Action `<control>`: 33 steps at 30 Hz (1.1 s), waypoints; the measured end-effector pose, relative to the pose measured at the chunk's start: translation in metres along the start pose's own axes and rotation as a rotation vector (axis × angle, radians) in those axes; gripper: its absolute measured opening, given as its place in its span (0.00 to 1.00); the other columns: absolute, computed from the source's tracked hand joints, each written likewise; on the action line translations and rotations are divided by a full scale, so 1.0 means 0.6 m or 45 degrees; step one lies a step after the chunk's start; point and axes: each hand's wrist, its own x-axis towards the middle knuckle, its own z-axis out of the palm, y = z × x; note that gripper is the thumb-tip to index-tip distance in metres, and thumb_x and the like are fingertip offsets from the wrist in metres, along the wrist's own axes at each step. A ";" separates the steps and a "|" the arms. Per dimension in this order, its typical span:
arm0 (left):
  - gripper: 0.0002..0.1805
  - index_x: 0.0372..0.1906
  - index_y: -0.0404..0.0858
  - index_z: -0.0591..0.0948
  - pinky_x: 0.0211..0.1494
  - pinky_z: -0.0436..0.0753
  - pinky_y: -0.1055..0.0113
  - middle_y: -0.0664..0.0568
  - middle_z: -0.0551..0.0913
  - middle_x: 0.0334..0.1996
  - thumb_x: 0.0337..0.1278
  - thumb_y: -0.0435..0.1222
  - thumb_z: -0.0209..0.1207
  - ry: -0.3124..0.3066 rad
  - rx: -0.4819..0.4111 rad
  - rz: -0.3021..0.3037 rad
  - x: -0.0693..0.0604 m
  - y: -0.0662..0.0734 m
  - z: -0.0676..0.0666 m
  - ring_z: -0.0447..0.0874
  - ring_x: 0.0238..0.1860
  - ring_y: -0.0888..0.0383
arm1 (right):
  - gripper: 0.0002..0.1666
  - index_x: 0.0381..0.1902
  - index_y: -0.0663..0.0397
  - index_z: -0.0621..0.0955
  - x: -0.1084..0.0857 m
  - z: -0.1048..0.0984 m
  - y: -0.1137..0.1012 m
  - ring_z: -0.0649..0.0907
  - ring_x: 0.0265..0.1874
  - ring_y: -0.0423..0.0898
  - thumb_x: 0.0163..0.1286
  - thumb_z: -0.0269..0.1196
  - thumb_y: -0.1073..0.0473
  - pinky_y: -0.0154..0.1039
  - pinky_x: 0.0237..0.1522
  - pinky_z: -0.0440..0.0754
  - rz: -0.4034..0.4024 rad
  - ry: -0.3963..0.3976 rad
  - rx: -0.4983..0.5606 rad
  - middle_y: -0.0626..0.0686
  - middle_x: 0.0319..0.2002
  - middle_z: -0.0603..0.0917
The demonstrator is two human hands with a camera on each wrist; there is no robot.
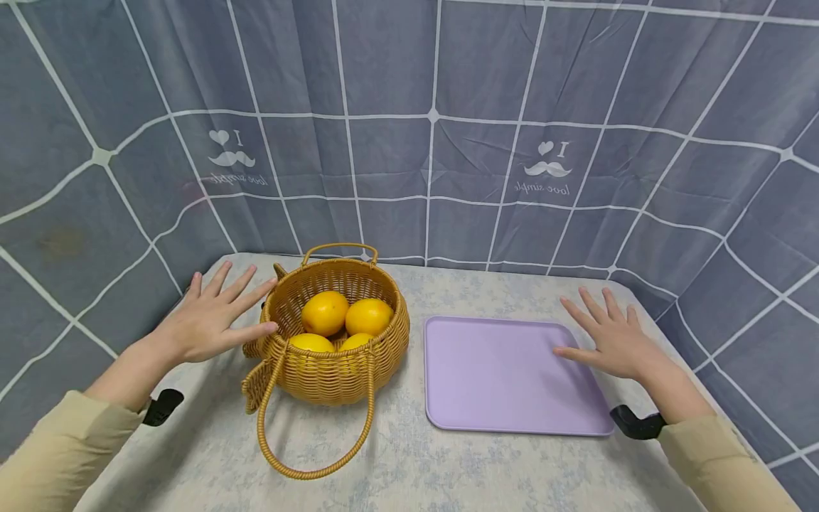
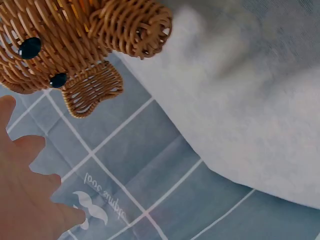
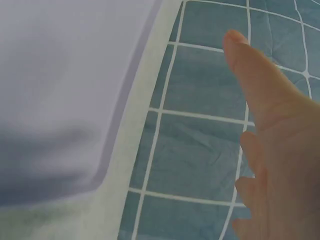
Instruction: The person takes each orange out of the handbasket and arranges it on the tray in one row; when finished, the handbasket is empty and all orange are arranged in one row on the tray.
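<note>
A woven wicker basket (image 1: 333, 377) with several yellow fruits (image 1: 325, 313) inside stands left of centre; its front handle hangs down toward the near side. The left hand (image 1: 207, 320), fingers straight and spread, is at the basket's left side in the head view, holding nothing. In the left wrist view that hand (image 2: 30, 185) is at the lower left, below the basket (image 2: 55, 45). Over the right edge of a flat purple tray (image 1: 512, 377) the right hand (image 1: 614, 338) hovers, fingers spread and holding nothing. The right wrist view shows this hand (image 3: 285, 150) beside the tray (image 3: 65, 90).
A pale patterned cloth (image 1: 409, 469) covers the table under basket and tray. Grey-blue curtains (image 1: 390, 163) with white grid lines rise behind the table and at both sides. The tray lies right of the basket, with a narrow strip of cloth between them.
</note>
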 end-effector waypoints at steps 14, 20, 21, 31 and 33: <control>0.34 0.75 0.48 0.45 0.61 0.26 0.32 0.40 0.36 0.73 0.71 0.47 0.43 0.087 -0.584 0.068 0.000 0.018 0.018 0.21 0.71 0.42 | 0.52 0.75 0.38 0.51 0.063 -0.014 -0.076 0.41 0.71 0.60 0.60 0.62 0.35 0.68 0.62 0.47 -0.159 -0.063 0.446 0.58 0.74 0.43; 0.35 0.75 0.53 0.44 0.59 0.38 0.27 0.48 0.33 0.74 0.70 0.45 0.47 0.119 -0.879 0.010 0.002 0.028 0.032 0.26 0.72 0.43 | 0.48 0.74 0.38 0.54 0.100 -0.014 -0.127 0.48 0.71 0.54 0.61 0.61 0.36 0.62 0.64 0.52 -0.277 -0.035 0.577 0.53 0.73 0.47; 0.36 0.75 0.54 0.45 0.59 0.40 0.26 0.49 0.34 0.74 0.69 0.46 0.49 0.126 -0.903 -0.011 0.004 0.029 0.035 0.28 0.72 0.42 | 0.47 0.73 0.38 0.55 0.107 -0.013 -0.136 0.50 0.71 0.54 0.62 0.61 0.36 0.61 0.64 0.53 -0.293 -0.026 0.599 0.52 0.73 0.48; 0.35 0.72 0.41 0.55 0.62 0.60 0.36 0.41 0.49 0.71 0.65 0.44 0.56 0.160 -1.055 -0.045 0.015 0.032 0.056 0.49 0.68 0.35 | 0.38 0.70 0.41 0.64 0.169 -0.030 -0.226 0.59 0.68 0.47 0.64 0.61 0.41 0.54 0.64 0.60 -0.457 0.028 0.795 0.46 0.70 0.58; 0.34 0.70 0.40 0.57 0.61 0.62 0.37 0.41 0.55 0.69 0.64 0.44 0.56 0.174 -1.077 -0.055 0.013 0.029 0.057 0.52 0.67 0.36 | 0.37 0.69 0.40 0.65 0.181 -0.038 -0.242 0.62 0.67 0.47 0.65 0.61 0.42 0.52 0.64 0.62 -0.494 0.025 0.831 0.45 0.69 0.60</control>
